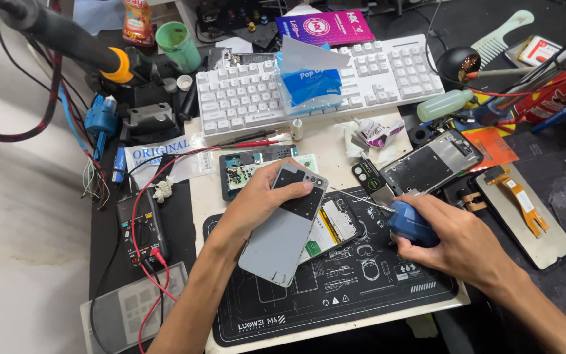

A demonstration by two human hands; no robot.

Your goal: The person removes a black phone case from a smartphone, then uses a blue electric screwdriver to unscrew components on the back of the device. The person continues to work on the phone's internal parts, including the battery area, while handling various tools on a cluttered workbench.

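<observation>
The left hand (257, 196) holds a grey back cover (283, 229) tilted over an opened phone (335, 229). The right hand (453, 239) grips a blue screwdriver (411, 223), its tip pointing toward the left hand, above the black mat (361, 288).

mat's near edge (335, 321) lies open — keyboard (244, 98) blocks the far side

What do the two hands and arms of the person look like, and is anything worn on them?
Both arms are bare as far as the picture shows: no sleeves, gloves, watch or bracelet are visible. The left hand and the right hand show no rings on the fingers that can be seen. The fingernails are short and plain. The forearms are slim and enter from the lower edge of the picture.
</observation>
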